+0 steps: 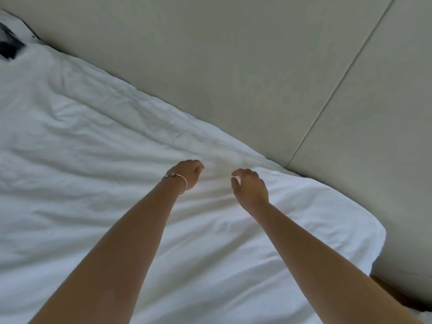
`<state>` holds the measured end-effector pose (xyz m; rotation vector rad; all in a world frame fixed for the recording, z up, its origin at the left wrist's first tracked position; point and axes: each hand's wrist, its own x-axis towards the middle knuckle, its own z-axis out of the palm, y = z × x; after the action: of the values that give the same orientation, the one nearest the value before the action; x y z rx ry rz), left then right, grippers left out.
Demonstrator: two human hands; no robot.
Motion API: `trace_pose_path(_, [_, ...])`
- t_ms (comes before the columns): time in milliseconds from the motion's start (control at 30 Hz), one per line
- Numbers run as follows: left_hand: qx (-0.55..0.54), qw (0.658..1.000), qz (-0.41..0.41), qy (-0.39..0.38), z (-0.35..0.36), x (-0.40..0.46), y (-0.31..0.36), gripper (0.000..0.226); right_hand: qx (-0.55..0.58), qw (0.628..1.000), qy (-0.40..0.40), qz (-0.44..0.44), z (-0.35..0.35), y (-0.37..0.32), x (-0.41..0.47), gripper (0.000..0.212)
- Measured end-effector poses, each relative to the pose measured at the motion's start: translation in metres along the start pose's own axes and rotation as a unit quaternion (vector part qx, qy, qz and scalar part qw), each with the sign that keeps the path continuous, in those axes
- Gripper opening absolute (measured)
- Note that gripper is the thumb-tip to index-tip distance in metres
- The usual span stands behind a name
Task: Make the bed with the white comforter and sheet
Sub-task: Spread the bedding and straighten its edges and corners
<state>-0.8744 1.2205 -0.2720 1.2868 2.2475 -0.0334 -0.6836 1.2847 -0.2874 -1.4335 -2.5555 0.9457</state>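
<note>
Both your arms reach out over the rumpled white fabric comforter (93, 160), which covers the bed right up to the pale beige padded wall panel (233, 66). Your left hand (189, 174), a thin gold bangle (180, 182) at its wrist, has its fingers curled down at the comforter; whether that grip pinches cloth, you cannot tell. Your right hand (251, 187) is just beside it, nearer the wall panel, grip released, fingers loosely bent over the cloth.
</note>
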Motion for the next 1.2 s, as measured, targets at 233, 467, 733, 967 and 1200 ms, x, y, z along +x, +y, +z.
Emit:
trace_pose_path(233, [0.051,0.998,0.022,0.023,-0.01,0.086,-0.037,0.05,-0.1,0.991,-0.087,-0.033,0.026,0.008,0.098,0.037])
trace_pose_path(467, [0.063,0.989,0.052,-0.125,-0.01,0.12,-0.041,0.038,-0.172,0.971,-0.16,-0.038,0.009,0.034,0.112,0.029])
trace_pose_path(733, [-0.102,0.982,0.119,-0.104,-0.038,0.139,-0.053,0.012,0.099,0.974,-0.2,0.044,-0.03,0.097,0.086,0.022])
trace_pose_path(967, [0.072,0.963,0.26,0.018,-0.018,0.132,-0.022,0.021,-0.006,0.997,-0.046,0.063,-0.029,0.12,0.079,0.018])
trace_pose_path(1200, [0.158,0.939,0.305,-0.004,-0.002,0.125,-0.007,0.022,0.061,0.991,0.114,0.042,-0.016,0.115,0.065,0.014])
